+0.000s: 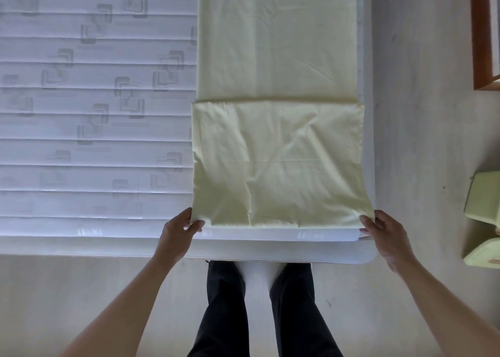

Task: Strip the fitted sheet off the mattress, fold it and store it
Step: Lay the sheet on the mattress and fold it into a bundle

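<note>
Sheet (276, 145) is lying in a long strip along the mattress (94, 113), mid-frame — left hand (177, 228) and right hand (384, 233) are pinching its near corners, probably keeping the fold straight.

A: Where is the fitted sheet (276, 91)?

B: Pale yellow, folded into a long strip on the bare mattress (94, 107) along its right edge. Near end doubled back on top.

A: Hands?

B: My left hand (180, 228) pinches the near left corner, my right hand (385, 233) the near right corner, at the mattress edge.
</note>
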